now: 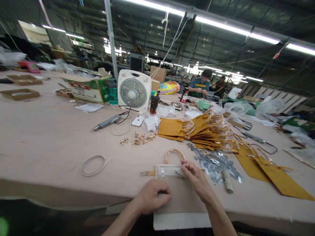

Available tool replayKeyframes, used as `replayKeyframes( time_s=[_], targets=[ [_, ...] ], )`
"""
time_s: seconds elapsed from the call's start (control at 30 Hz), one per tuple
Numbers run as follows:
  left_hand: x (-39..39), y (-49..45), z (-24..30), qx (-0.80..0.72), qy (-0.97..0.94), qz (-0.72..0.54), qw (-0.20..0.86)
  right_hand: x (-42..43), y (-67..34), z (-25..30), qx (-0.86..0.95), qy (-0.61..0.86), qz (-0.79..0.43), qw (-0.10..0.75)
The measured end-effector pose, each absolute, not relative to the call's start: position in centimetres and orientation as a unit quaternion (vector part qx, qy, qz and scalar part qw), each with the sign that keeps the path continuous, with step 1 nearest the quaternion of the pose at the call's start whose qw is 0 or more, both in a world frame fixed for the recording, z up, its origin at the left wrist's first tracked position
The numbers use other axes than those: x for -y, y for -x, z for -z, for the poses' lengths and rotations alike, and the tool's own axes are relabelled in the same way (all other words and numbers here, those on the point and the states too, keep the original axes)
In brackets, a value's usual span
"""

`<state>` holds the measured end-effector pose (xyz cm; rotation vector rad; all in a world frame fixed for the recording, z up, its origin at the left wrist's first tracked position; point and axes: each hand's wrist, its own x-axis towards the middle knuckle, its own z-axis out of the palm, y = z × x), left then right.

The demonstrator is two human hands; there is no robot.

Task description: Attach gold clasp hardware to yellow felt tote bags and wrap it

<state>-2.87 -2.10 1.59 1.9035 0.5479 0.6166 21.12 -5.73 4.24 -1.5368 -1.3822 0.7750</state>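
Note:
A bag panel (184, 196) with a greyish-beige inner face and pale border lies before me, hanging over the table's front edge. Its looped handle (175, 151) is wrapped in clear plastic, and a mustard strap with a metal buckle (144, 173) sticks out left. My left hand (155, 196) is curled closed on the panel; its palm is hidden. At the panel's top right, the fingertips of my right hand (194, 177) are pinched together by a pale strip (169, 171) bearing small metal pieces. Whatever they hold is too small to make out.
Loose metal plates (216, 165) and a short rod (227, 181) lie right, near stacked mustard bag pieces (201, 131). Brass-coloured fittings (137, 139), a tape roll (94, 165), an electric screwdriver (107, 123), a phone (137, 121) and a fan (134, 90) are beyond. A co-worker (199, 86) works farther back.

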Motion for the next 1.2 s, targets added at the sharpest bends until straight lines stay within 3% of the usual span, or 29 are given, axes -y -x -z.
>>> replayKeyframes(
  time_s=[0.87, 1.2],
  targets=[
    [2.2, 3.2, -0.5, -0.195, -0.807, -0.260, 0.492, 0.8, -16.1, -2.9, 0.683, 0.576, -0.292, 0.340],
    [1.8, 3.4, -1.0, -0.205, -0.751, -0.282, 0.561, 0.4, -16.4, -2.7, 0.687, 0.571, -0.315, 0.322]
  ],
)
